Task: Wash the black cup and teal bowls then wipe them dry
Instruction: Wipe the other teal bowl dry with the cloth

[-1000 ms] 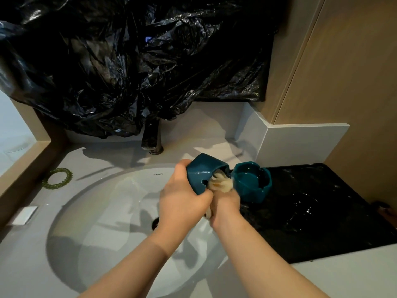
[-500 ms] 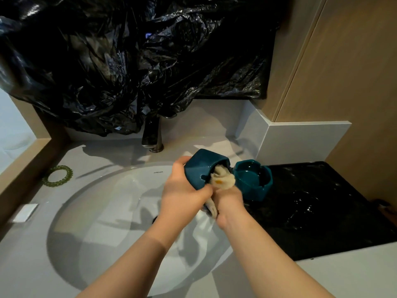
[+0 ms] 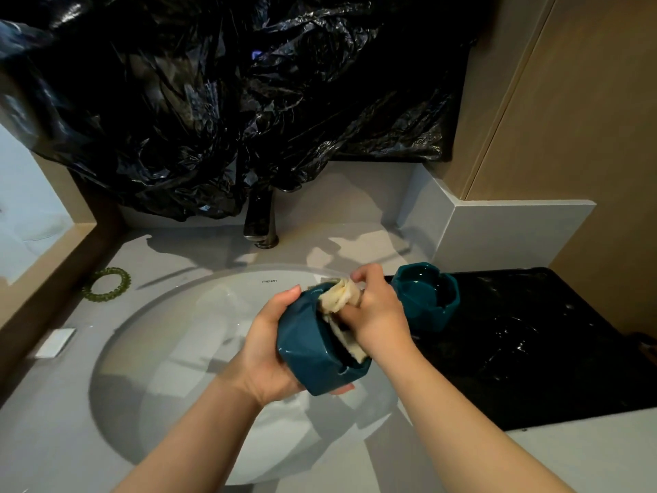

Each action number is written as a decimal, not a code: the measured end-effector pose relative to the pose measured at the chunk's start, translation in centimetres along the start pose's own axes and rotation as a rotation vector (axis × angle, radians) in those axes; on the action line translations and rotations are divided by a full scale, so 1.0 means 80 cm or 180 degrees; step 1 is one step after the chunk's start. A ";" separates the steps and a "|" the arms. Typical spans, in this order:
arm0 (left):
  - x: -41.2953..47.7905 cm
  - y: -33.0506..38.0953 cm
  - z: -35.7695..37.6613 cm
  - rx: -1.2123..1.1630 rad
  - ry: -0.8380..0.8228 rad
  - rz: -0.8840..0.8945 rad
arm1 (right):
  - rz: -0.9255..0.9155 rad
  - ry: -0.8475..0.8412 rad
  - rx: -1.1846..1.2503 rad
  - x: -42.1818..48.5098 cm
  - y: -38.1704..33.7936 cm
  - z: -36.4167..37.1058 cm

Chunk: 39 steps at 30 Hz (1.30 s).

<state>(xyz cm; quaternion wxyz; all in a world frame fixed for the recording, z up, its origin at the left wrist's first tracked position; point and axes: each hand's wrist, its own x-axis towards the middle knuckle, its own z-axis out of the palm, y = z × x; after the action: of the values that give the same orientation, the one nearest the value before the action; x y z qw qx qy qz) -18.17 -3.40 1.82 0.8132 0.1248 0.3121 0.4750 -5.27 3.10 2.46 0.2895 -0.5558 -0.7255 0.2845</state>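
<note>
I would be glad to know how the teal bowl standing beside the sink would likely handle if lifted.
The bowl looks glossy and glazed, so probably slippery, especially if wet. Its thick faceted walls suggest stiff, rather heavy ceramic that may chip if dropped.

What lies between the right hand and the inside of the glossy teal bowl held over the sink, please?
A crumpled cream cloth, gripped by the right hand inside the teal bowl; head view.

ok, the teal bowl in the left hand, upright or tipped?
Tipped. The left hand grips the teal bowl on its side, mouth facing right, where the right hand holds a cloth inside it.
</note>
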 end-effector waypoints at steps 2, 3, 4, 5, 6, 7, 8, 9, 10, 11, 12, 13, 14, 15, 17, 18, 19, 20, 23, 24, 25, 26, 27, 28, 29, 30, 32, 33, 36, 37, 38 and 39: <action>0.000 0.004 -0.003 0.0020 0.0160 0.0009 | -0.0300 0.0634 0.0450 -0.008 0.004 0.001; 0.000 0.007 -0.007 0.0042 0.0223 0.0042 | -0.0339 0.0939 0.0801 -0.011 0.005 -0.001; 0.000 0.011 -0.011 0.0072 0.0266 0.0093 | -0.0326 0.1134 0.1219 -0.013 0.004 -0.008; -0.001 0.014 -0.014 0.0103 0.0273 0.0134 | -0.0332 0.1160 0.1556 -0.014 0.003 -0.015; -0.001 0.016 -0.018 0.0134 0.0257 0.0159 | -0.0433 0.1024 0.1633 -0.015 -0.001 -0.022; -0.002 0.018 -0.019 0.0155 0.0235 0.0171 | -0.0594 0.0766 0.1432 -0.015 -0.005 -0.026; -0.002 0.019 -0.018 0.0148 0.0234 0.0184 | -0.0740 0.0404 0.1098 -0.015 -0.009 -0.029; -0.002 0.019 -0.016 0.0117 0.0212 0.0189 | -0.0803 -0.0037 0.0822 -0.016 -0.013 -0.028; -0.002 0.018 -0.013 0.0104 0.0178 0.0196 | -0.0749 -0.0496 0.0712 -0.019 -0.018 -0.024; -0.002 0.018 -0.012 0.0109 0.0173 0.0209 | -0.0603 -0.0864 0.0784 -0.023 -0.023 -0.022; -0.002 0.018 -0.012 0.0124 0.0192 0.0218 | -0.0418 -0.1035 0.1020 -0.027 -0.024 -0.020; -0.002 0.018 -0.014 0.0132 0.0194 0.0222 | -0.0203 -0.1023 0.1381 -0.029 -0.025 -0.021; -0.002 0.019 -0.016 0.0138 0.0163 0.0220 | 0.0010 -0.0951 0.1712 -0.029 -0.024 -0.022; -0.003 0.020 -0.019 0.0133 0.0130 0.0216 | 0.0137 -0.0864 0.1871 -0.030 -0.022 -0.023; -0.004 0.022 -0.020 0.0115 0.0077 0.0236 | -0.0165 -0.0598 0.1310 -0.031 -0.019 -0.022; -0.003 0.022 -0.019 0.0115 0.0063 0.0259 | -0.0423 -0.0426 0.0770 -0.031 -0.017 -0.019; -0.003 0.022 -0.016 0.0126 0.0026 0.0293 | -0.0633 -0.0315 0.0285 -0.032 -0.017 -0.016; -0.003 0.020 -0.013 0.0137 0.0012 0.0332 | -0.0769 -0.0269 -0.0086 -0.032 -0.018 -0.013; 0.002 0.010 -0.002 0.0192 0.0094 0.0314 | -0.0679 -0.0151 -0.0266 -0.034 -0.024 -0.006; 0.004 0.007 0.000 0.0184 0.0146 0.0276 | -0.0437 -0.0155 0.0063 -0.035 -0.026 -0.005; 0.005 0.005 0.002 0.0176 0.0177 0.0233 | -0.0122 -0.0303 0.0518 -0.036 -0.029 -0.005; 0.005 0.005 0.003 0.0181 0.0186 0.0205 | 0.0173 -0.0581 0.1014 -0.038 -0.034 -0.007; 0.004 0.006 0.003 0.0192 0.0178 0.0186 | 0.0421 -0.0951 0.1396 -0.038 -0.034 -0.009; 0.004 0.007 0.002 0.0209 0.0150 0.0187 | 0.0531 -0.1331 0.1514 -0.038 -0.034 -0.013; 0.004 0.008 0.002 0.0212 0.0083 0.0196 | 0.0471 -0.1669 0.1400 -0.037 -0.033 -0.019; 0.004 0.009 0.000 0.0181 0.0035 0.0210 | 0.0269 -0.1914 0.1082 -0.036 -0.033 -0.028; 0.005 0.007 0.001 0.0156 0.0016 0.0229 | -0.0297 -0.2177 -0.0055 -0.031 -0.035 -0.043; 0.006 0.005 0.003 0.0185 0.0056 0.0252 | -0.0562 -0.2142 -0.0758 -0.029 -0.036 -0.045; 0.009 0.006 0.013 0.0246 0.0250 0.0306 | -0.0910 -0.1528 -0.1846 -0.036 -0.040 -0.036; 0.010 0.008 0.016 0.0258 0.0306 0.0324 | -0.0943 -0.1216 -0.1877 -0.040 -0.041 -0.031; 0.010 0.010 0.017 0.0259 0.0335 0.0334 | -0.0952 -0.0866 -0.1853 -0.042 -0.039 -0.025; 0.009 0.012 0.018 0.0256 0.0341 0.0305 | -0.0920 -0.0582 -0.1707 -0.042 -0.037 -0.020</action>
<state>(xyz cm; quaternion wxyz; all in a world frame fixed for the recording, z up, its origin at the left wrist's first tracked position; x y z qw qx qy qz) -17.66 -2.15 3.08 0.7660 0.1465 0.3677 0.5065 -5.26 -0.68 5.36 0.1038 -0.4756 -0.8691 0.0879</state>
